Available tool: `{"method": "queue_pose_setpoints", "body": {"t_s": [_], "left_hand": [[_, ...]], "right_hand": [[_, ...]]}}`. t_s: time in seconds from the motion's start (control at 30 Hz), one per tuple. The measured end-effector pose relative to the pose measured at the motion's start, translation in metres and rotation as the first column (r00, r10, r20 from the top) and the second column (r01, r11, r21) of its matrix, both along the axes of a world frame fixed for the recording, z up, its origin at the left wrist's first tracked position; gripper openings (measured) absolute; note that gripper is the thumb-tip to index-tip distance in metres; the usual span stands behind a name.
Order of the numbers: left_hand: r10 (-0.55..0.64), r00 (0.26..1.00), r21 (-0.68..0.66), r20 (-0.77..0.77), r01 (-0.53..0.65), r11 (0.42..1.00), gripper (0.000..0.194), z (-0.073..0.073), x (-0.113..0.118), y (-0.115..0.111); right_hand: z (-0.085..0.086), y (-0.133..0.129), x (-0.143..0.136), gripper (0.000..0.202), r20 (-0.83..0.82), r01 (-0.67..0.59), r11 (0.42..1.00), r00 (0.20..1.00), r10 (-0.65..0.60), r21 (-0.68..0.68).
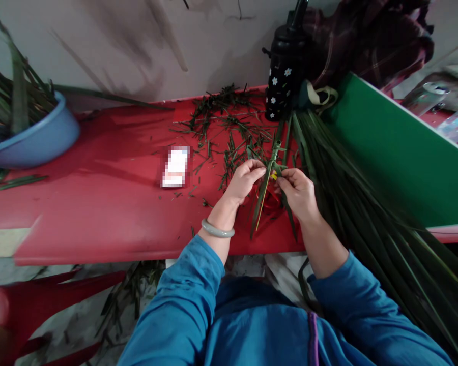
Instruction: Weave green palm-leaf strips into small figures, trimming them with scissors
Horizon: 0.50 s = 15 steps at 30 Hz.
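Note:
Over the red table, my left hand (247, 179) pinches a partly woven piece of long green leaf strips (276, 152) from the left. Its upper end is a narrow braided part, and long loose strips hang down toward me. From the right, my right hand (298, 192) is closed with thumb and forefinger on a strip of the same piece. A small yellow bit (274, 175) shows close to the right fingertips; what it is I cannot make out. Beneath the hanging strips lie red looped handles (270, 197), seemingly scissors, partly hidden.
Leaf clippings (232, 109) litter the red table (110, 223). A phone-like white rectangle (175, 166) lies left. A blue basin (34, 140) holds leaves. A black flowered tumbler (284, 71) stands behind. Long leaves (339, 193) lie right, beside a green board (393, 162).

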<state>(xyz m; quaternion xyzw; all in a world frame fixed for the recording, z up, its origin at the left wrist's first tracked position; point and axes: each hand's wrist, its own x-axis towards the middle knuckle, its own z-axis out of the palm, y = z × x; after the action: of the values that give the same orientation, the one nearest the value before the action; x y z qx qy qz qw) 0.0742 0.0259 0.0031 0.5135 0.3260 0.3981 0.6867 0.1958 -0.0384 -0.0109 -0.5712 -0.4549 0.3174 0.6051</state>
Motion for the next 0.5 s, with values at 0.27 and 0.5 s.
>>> {"method": "queue_pose_setpoints", "body": {"t_s": [0.27, 0.5], "left_hand": [[0.061, 0.998, -0.132, 0.031, -0.057, 0.99, 0.015, -0.0025, 0.0018, 0.0007], [0.065, 0.99, -0.176, 0.127, -0.042, 0.983, 0.017, 0.0015, -0.001, 0.0009]], "right_hand": [[-0.0034, -0.0003, 0.0005, 0.003, 0.025, -0.079, 0.997, 0.997, 0.078, 0.026], [-0.0071, 0.0002, 0.0016, 0.008, 0.041, -0.117, 0.992, 0.992, 0.119, -0.035]]}}
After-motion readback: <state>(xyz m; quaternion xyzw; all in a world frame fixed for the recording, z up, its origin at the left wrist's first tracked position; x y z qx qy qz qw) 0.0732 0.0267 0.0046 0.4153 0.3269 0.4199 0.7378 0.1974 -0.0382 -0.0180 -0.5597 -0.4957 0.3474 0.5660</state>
